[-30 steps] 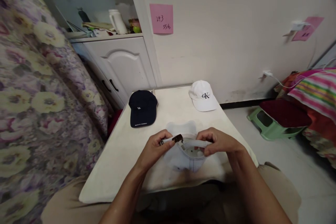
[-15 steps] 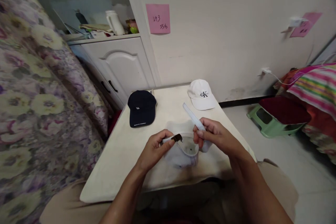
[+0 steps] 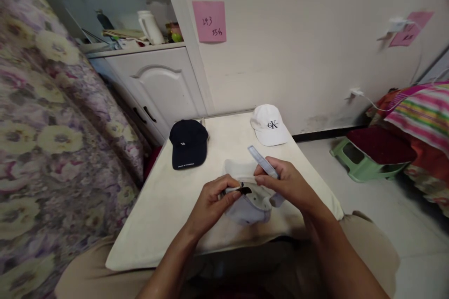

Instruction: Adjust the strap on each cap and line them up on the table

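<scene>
A pale light-blue cap lies upside down near the front edge of a small cream table. My left hand pinches the strap end that carries a dark buckle. The fingers of my right hand are closed on the other loose strap, which sticks up and away toward the far side. A navy cap sits at the table's far left. A white cap with a black logo sits at the far right.
A floral-covered surface runs along the left. A white cabinet with clutter on top stands behind the table. Pink notes hang on the wall. A green stool and striped bedding lie to the right.
The strap has come free of the buckle: a second ago both hands held the closed band, now my right hand holds the loose strap raised. Both hands shifted slightly right.
</scene>
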Available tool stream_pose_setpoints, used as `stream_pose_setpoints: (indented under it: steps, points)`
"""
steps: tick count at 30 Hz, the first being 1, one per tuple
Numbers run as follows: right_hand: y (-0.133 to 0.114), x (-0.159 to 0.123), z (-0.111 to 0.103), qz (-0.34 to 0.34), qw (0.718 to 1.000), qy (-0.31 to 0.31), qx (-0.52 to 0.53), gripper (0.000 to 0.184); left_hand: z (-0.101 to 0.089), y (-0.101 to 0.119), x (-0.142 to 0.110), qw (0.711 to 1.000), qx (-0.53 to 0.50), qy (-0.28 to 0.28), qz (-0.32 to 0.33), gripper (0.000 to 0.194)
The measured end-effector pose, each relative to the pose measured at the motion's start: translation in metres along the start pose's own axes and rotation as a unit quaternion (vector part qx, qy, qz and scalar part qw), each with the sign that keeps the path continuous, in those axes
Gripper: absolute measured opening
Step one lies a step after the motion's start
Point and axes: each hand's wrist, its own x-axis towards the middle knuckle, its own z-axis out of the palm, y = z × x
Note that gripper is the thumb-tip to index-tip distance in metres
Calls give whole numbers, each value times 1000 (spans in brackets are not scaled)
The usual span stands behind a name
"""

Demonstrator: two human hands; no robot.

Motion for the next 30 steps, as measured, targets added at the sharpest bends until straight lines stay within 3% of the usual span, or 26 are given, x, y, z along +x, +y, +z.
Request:
stream_pose_setpoints:
  steps: [9,18,22,26,30]
  points:
    - [7,10,4,20,998,-57,16,31,8,-1,3,1000,4,-5,-8,20]
    - [1,6,17,-6,998,-40,-53,29,9,-2,2,999,-18,10,-24,23]
    - [-5,-1,10,-50,997,8,-64,28,2,-9,0,995,-89,19,-46,18]
    - [-18,-15,-4,-126,986,38,-107,30,-10,-19,-3,989,-142,35,0,16]
    - [-28,-29,-8,-130,989,50,-42,26,-20,-25,-6,983,-172,13,61,22]
